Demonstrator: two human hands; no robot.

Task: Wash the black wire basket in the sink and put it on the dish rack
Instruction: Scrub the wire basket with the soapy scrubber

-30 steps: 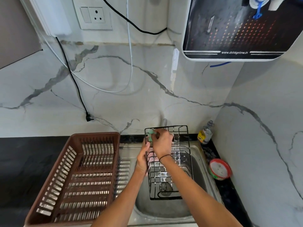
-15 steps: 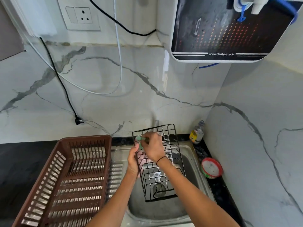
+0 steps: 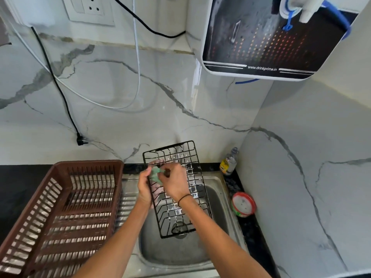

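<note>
Two hands on black wire basket (image 3: 176, 189), propped tilted over sink (image 3: 218, 197): left hand (image 3: 145, 187) grip clamped on its side to steady, right hand (image 3: 174, 182) pinching green scrubber (image 3: 155, 174) against wires. Dish rack (image 3: 60, 213) left of sink.

Bright, even light; wide-angle bending at edges.

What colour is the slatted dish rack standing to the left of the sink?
Brown: the dish rack is reddish-brown plastic, seen best, and only, in the head view.
</note>
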